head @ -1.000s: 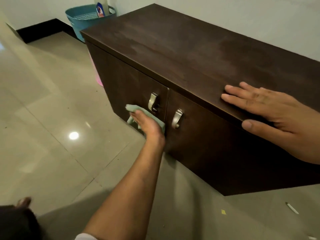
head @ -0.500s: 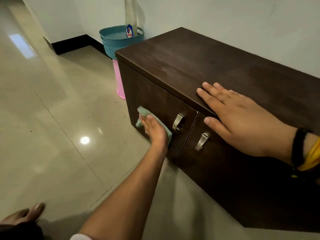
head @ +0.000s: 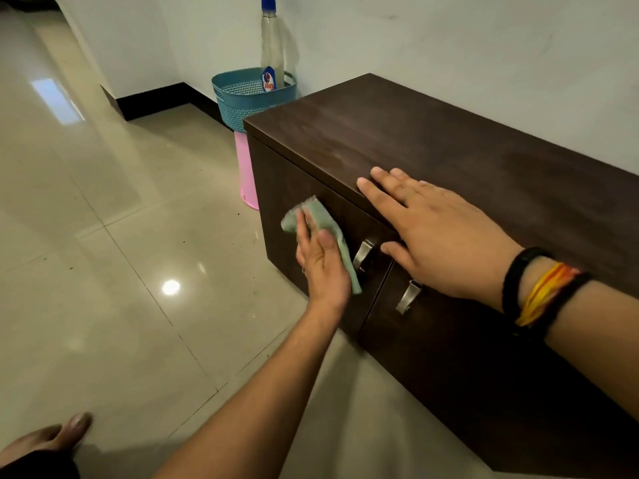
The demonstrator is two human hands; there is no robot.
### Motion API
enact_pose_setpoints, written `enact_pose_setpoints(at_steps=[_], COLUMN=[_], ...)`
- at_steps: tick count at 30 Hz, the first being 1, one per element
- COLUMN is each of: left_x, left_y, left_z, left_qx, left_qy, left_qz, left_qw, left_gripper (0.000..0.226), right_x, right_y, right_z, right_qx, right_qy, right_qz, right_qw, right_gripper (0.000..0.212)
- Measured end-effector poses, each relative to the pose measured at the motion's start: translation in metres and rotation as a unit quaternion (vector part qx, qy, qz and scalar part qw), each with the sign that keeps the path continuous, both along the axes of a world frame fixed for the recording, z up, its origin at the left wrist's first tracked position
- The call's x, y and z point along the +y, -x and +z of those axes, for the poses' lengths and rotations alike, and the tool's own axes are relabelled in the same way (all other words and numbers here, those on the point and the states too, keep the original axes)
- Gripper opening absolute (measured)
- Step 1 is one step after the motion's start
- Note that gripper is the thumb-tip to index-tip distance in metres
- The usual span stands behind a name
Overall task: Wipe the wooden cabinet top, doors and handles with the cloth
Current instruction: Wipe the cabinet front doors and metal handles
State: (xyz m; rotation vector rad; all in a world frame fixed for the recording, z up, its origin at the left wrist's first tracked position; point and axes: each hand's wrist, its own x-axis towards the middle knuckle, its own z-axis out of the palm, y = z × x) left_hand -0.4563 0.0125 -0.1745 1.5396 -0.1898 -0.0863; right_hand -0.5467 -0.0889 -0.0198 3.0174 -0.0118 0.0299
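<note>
A dark wooden cabinet (head: 449,140) stands against the white wall, low to the floor. Its front has two doors, each with a curved metal handle: the left handle (head: 363,254) and the right handle (head: 408,296). My left hand (head: 321,264) presses a pale green cloth (head: 325,223) flat against the left door (head: 287,202), just left of its handle. My right hand (head: 435,233) lies flat with fingers spread on the front edge of the cabinet top, thumb hanging over the edge. It holds nothing.
A teal basket (head: 242,98) with a spray bottle (head: 271,53) in it sits on a pink stool (head: 247,171) at the cabinet's far left end. Glossy tiled floor (head: 121,271) spreads to the left. A bare foot (head: 45,440) shows at the lower left.
My left hand with the cloth has slid up and to the left across the left door, away from the handle. The view has shifted so more of the wall and basket shows.
</note>
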Motion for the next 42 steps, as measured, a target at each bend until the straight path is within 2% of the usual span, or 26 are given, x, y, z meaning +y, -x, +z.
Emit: enact_pose_setpoints(at_steps=[2,4,7,10,13,17,21,23,29,35,38,40,42], left_x=[0.003,0.01,0.021,0.02,0.016,0.013,0.009,0.011,0.006,-0.007,0.001,0.008,0.013], left_y=[-0.019,-0.027,0.0,0.03,0.033,0.04,0.051,0.049,0.029,0.043,0.048,0.05,0.051], left_z=[0.021,0.03,0.019,0.001,0.007,-0.007,-0.038,-0.04,0.005,0.02,0.009,-0.009,-0.023], left_qx=[-0.033,-0.09,-0.164,-0.232,-0.226,-0.273,-0.202,-0.183,-0.221,-0.128,-0.154,-0.194,-0.194], left_qy=[0.022,0.005,-0.04,-0.057,-0.042,-0.073,-0.077,-0.078,-0.063,-0.074,-0.038,-0.032,-0.034], left_qz=[0.017,0.012,-0.04,-0.022,0.026,0.036,0.028,0.031,0.035,0.08,0.087,0.06,0.046], left_qw=[0.999,0.996,0.985,0.971,0.973,0.958,0.976,0.98,0.973,0.986,0.983,0.979,0.979], left_gripper=[0.065,0.062,0.05,0.045,0.038,0.023,0.009,0.015,0.021,0.018,0.014,0.017,0.014], right_x=[0.004,0.009,0.02,0.031,0.033,0.031,0.031,0.032,0.031,0.032,0.031,0.03,0.029], right_y=[0.002,0.004,0.004,-0.003,-0.007,-0.004,-0.006,-0.005,-0.007,-0.007,-0.007,-0.007,-0.006], right_z=[0.001,0.002,0.003,0.002,0.002,0.0,0.0,0.0,0.001,0.002,0.001,0.0,0.0], right_qx=[-0.006,-0.013,-0.029,-0.03,-0.038,-0.033,-0.03,-0.032,-0.026,-0.024,-0.023,-0.021,-0.023], right_qy=[0.016,0.033,0.054,0.08,0.104,0.099,0.099,0.088,0.049,0.05,0.056,0.058,0.057], right_qz=[-0.003,-0.02,-0.068,-0.103,-0.108,-0.103,-0.107,-0.108,-0.116,-0.12,-0.114,-0.114,-0.111], right_qw=[1.0,0.999,0.996,0.991,0.988,0.989,0.989,0.99,0.992,0.991,0.992,0.992,0.992], right_gripper=[0.089,0.091,0.094,0.095,0.091,0.091,0.093,0.095,0.099,0.095,0.096,0.096,0.096])
